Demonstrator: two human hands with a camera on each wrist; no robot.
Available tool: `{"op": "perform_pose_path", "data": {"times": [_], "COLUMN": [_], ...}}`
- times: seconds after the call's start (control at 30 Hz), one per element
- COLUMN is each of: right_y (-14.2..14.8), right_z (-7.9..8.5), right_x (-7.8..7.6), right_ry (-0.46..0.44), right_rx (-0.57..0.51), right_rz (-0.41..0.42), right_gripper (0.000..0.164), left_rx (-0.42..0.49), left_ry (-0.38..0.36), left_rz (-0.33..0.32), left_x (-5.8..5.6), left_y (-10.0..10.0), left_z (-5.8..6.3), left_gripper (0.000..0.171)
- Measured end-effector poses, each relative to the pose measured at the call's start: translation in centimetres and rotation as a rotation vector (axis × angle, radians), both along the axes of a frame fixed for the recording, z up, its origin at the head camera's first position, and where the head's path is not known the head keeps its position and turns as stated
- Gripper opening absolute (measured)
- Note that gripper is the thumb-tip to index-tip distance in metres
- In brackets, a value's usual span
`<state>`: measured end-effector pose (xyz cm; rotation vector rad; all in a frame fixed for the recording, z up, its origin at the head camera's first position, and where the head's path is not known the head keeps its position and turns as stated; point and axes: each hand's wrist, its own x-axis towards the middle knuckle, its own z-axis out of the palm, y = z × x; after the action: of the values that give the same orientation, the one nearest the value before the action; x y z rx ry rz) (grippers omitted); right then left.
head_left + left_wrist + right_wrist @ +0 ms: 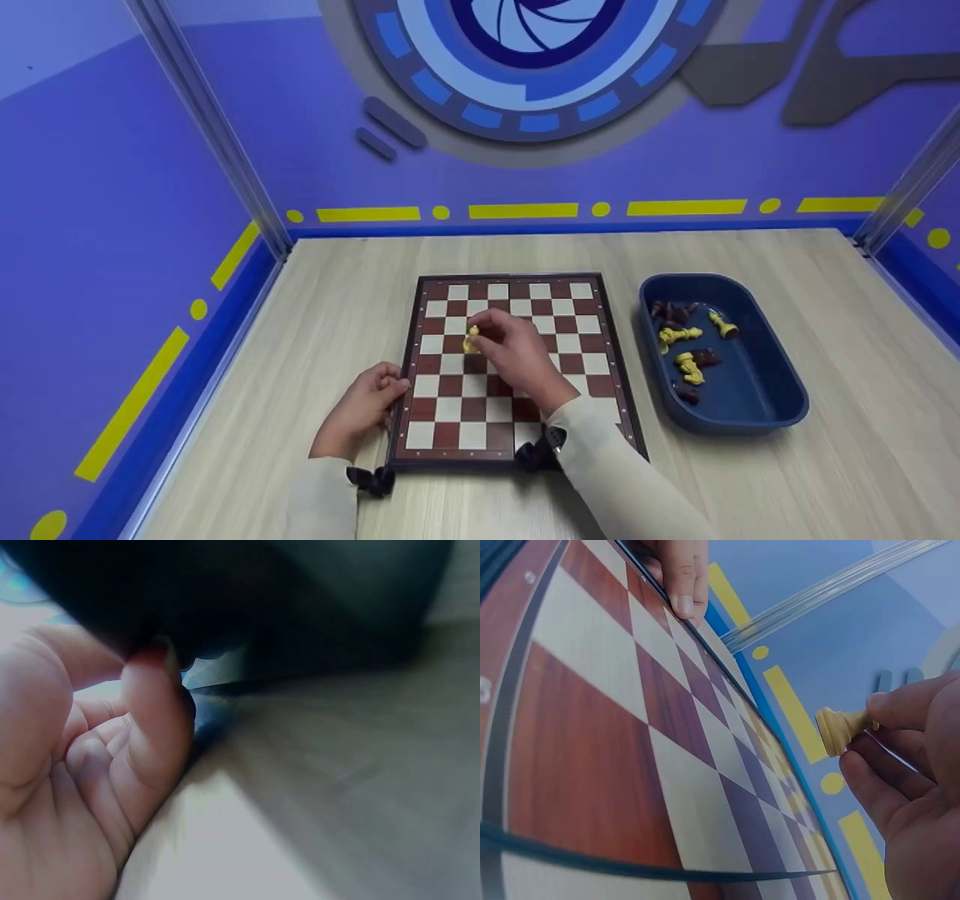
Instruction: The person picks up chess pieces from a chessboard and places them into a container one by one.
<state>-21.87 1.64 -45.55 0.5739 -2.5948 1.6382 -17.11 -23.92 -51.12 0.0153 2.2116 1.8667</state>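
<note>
A brown and white chessboard [474, 435] lies on the table before me, its squares without pieces where they show. My left hand [366, 403] grips its left edge, thumb at the rim and the other fingers curled at the side. Over the left half of the board, my right hand [519, 354] pinches a small pale yellow chess piece [835, 730] between thumb and fingers. The piece's base points away from the fingertips in the right wrist view, while its top is partly covered by them. In the left wrist view the dark board edge [315, 622] fills the upper part.
A dark blue tub [757, 330] stands right of the board. Several yellow and dark brown chess pieces lie in its left part, among them a yellow piece [690, 369]. Blue panels [525, 184] wall in the table [337, 315] at the back and sides.
</note>
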Motion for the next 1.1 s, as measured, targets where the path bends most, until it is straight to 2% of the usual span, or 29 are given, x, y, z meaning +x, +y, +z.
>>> {"op": "perform_pose_path", "data": {"times": [0.63,1.1], "right_y": [2.4,5.2], "right_z": [0.4,-0.1], "right_x": [1.1,1.8], "right_ry": [0.018,0.083], "right_rx": [-0.04,-0.008], "right_rz": [-0.02,-0.101], "right_gripper": [0.017,0.018], "left_rx": [-0.04,-0.05], "left_ry": [-0.001,-0.016], "left_rz": [0.019,0.022], "left_x": [-0.1,0.1], "left_y": [0.0,0.2], "left_z": [0.6,0.5], "left_gripper": [0.018,0.02]}}
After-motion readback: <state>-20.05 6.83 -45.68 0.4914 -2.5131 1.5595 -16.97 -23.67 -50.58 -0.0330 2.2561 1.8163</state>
